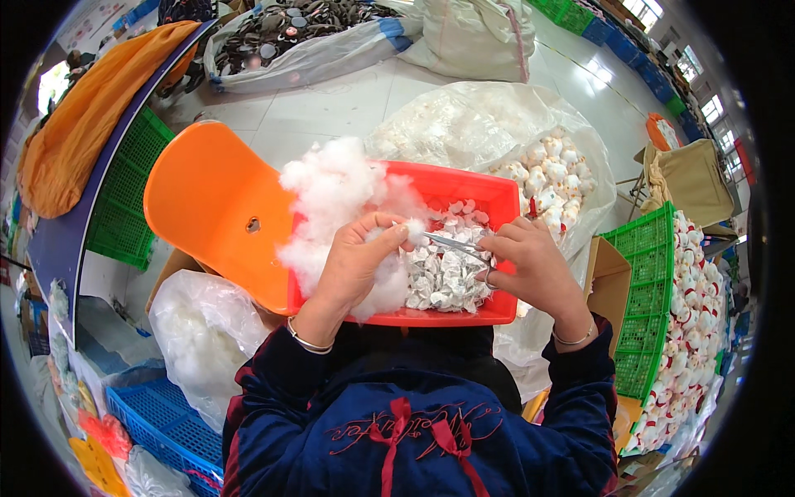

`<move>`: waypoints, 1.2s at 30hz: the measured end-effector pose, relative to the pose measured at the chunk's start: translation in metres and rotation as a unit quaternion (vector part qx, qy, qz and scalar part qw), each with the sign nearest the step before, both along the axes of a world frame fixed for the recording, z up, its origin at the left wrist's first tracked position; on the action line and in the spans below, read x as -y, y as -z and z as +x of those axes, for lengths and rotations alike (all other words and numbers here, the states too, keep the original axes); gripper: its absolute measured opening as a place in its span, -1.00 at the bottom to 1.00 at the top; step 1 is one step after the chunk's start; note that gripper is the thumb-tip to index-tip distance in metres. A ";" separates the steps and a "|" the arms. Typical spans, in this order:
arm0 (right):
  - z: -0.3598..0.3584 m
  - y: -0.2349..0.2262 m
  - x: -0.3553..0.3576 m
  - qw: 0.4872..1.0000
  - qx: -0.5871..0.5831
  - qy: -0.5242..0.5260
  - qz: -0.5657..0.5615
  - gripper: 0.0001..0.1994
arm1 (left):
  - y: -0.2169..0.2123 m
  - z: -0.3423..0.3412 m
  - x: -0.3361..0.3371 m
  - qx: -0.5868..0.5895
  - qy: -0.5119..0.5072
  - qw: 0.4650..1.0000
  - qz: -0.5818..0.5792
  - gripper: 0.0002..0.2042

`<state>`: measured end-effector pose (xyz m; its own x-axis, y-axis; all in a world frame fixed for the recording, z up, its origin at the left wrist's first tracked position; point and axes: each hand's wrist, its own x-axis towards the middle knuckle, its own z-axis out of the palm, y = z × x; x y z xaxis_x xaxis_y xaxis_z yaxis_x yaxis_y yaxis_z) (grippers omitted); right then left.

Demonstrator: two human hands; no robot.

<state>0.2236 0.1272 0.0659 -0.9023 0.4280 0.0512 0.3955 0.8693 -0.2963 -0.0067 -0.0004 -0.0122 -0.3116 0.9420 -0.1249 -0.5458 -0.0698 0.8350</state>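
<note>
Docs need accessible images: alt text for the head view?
A person's left hand pinches a small white piece at the tips of a scissors-like metal tool in the right hand, above a red bin holding white fluff and crumpled white pieces. An orange chair stands left.

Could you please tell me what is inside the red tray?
In the red tray, white stuffing is heaped at left and small white pieces lie at right. The floor beneath them cannot be seen, and the left hand hides some stuffing.

two hands (354, 258) (527, 258), one red tray (468, 184)
</note>
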 end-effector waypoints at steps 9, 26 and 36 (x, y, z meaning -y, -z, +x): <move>-0.003 -0.006 -0.003 0.999 -0.017 -0.032 0.001 -0.53 | -0.002 0.000 0.000 -0.135 -0.010 0.991 0.006 -0.97; -0.005 -0.006 0.004 1.000 0.012 0.003 0.010 -0.70 | 0.000 -0.005 0.001 -0.064 0.019 0.998 -0.017 -0.94; -0.007 -0.014 0.005 1.000 0.006 0.012 0.017 -0.49 | -0.001 -0.001 -0.003 0.013 -0.064 0.998 -0.004 -0.92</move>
